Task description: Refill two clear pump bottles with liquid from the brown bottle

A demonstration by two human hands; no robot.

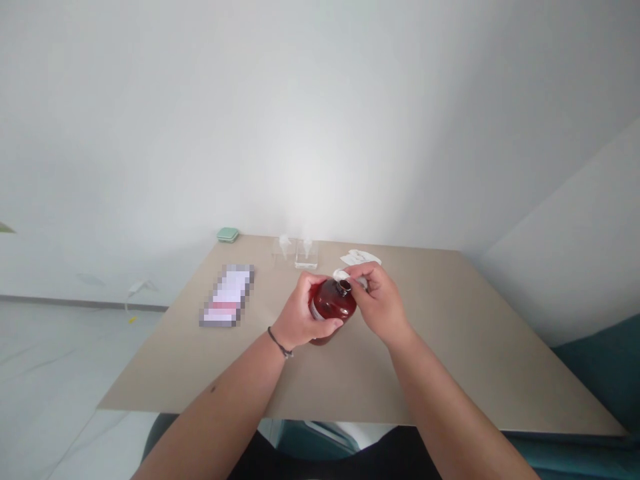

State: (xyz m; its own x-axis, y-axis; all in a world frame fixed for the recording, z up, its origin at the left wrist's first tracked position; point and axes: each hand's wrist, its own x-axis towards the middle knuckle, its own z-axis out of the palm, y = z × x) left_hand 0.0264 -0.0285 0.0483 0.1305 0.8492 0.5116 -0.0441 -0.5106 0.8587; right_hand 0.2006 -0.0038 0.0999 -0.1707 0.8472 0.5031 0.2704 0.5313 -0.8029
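Observation:
A dark red-brown glossy bottle (336,301) with a pale label and an uncapped neck is tilted over the middle of the table. My left hand (306,313) is wrapped round its body, thumb across the front. At the neck, my right hand (376,300) pinches a white tissue (341,274) against the rim. Part of that tissue is hidden behind the right fingers. Just beyond the hands lies another crumpled white tissue (360,257) on the tabletop.
Two small clear containers (307,255) with white tissue-like pieces stand near the wall. A phone with a blurred screen (227,295) lies at the left on the beige table (465,347). A green case (228,235) sits at the far left corner.

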